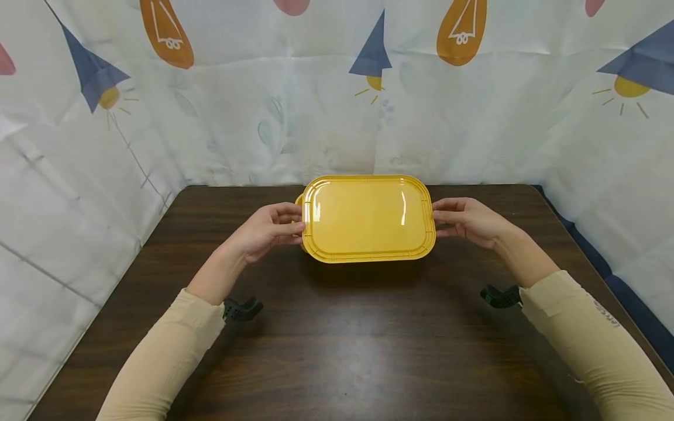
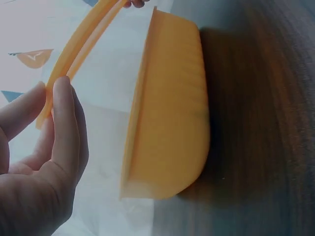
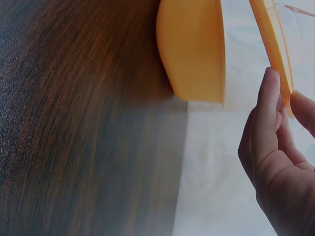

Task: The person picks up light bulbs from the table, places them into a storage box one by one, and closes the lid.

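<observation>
Both hands hold a yellow rectangular lid [image 1: 368,219] with rounded corners and a ridged rim, up off the table. My left hand [image 1: 271,229] pinches its left end between thumb and fingers. At the opposite end my right hand [image 1: 471,222] pinches the rim the same way. Below the lid, a yellow plastic box [image 2: 170,108] stands on the table, with a visible gap between the two in both wrist views. From the head view the lid hides nearly all of the box; only a sliver shows at the left. What the box contains is hidden.
A dark brown wooden table [image 1: 347,345] carries the box near its far edge. Behind and at the sides hangs a white printed curtain [image 1: 326,128] with lamp and bulb patterns. Dark wrist-worn devices [image 1: 243,309] sit at both cuffs.
</observation>
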The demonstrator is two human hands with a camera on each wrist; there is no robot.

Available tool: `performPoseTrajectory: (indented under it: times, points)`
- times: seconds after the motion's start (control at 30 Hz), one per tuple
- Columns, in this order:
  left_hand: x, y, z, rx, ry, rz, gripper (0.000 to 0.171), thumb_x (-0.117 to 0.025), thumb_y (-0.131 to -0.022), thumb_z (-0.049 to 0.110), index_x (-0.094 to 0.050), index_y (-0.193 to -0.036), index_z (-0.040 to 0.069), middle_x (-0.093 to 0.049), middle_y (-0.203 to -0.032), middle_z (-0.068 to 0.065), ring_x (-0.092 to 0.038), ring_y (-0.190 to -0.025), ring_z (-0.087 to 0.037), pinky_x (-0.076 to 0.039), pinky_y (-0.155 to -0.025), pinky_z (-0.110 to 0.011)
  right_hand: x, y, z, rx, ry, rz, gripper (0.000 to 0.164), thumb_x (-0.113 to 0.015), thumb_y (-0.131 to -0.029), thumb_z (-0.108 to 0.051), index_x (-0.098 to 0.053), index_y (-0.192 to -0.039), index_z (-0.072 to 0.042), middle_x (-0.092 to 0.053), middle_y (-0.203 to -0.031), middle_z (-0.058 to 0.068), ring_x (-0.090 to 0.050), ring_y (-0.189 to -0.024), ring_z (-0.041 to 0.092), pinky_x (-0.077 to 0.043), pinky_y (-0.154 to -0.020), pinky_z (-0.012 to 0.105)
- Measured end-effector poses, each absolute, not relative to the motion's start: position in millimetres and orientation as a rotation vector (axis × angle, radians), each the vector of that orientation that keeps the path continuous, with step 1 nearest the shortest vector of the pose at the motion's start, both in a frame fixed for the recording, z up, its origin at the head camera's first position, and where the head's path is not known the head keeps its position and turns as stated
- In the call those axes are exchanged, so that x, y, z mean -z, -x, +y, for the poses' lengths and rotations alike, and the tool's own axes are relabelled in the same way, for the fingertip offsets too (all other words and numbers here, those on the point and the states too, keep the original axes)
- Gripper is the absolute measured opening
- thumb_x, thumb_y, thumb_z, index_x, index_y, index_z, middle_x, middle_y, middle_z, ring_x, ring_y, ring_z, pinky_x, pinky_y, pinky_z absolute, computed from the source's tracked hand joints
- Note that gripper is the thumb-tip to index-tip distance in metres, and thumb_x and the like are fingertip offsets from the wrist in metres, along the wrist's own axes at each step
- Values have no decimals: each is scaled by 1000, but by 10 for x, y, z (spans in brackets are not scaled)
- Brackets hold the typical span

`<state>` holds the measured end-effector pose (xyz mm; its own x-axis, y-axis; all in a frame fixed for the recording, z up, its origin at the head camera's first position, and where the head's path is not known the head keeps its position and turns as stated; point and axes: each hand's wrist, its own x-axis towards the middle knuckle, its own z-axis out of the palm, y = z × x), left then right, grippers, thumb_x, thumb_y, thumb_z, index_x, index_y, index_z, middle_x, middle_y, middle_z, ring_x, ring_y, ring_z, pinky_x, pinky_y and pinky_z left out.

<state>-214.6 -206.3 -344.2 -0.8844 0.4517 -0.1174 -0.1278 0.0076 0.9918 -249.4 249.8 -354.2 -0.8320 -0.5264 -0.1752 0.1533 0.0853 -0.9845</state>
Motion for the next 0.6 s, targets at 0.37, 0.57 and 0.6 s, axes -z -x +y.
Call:
performPoseTrajectory:
  times: [0.37, 0.57, 0.6]
  points:
    - [3333, 2127, -2017, -1918, -435, 1964, 31, -65, -98, -6, -55, -128, -7, -63, -110, -16, -71, -91, -25, -58, -90, -45, 3447, 2479, 2551, 1879, 422, 1797, 20, -56, -107, -6, -64, -125, -3, -71, -104, 8, -69, -92, 21, -56, -95, 45]
    - [3266, 2079, -1998, -1878, -503, 2039, 31, -66, -98, -4, -55, -127, -7, -62, -114, -25, -72, -93, -25, -57, -90, -52, 3424, 2483, 2572, 1911, 444, 1764, 19, -56, -107, -5, -66, -123, -4, -71, -104, 9, -69, -92, 22, -58, -91, 42]
    - [3255, 2069, -1996, -1870, -513, 2052, 31, -66, -98, -3, -55, -127, -7, -61, -115, -26, -72, -94, -26, -56, -91, -54, 3421, 2482, 2572, 1915, 447, 1759, 19, -55, -107, -5, -66, -123, -4, -71, -105, 9, -69, -92, 22, -59, -91, 42]
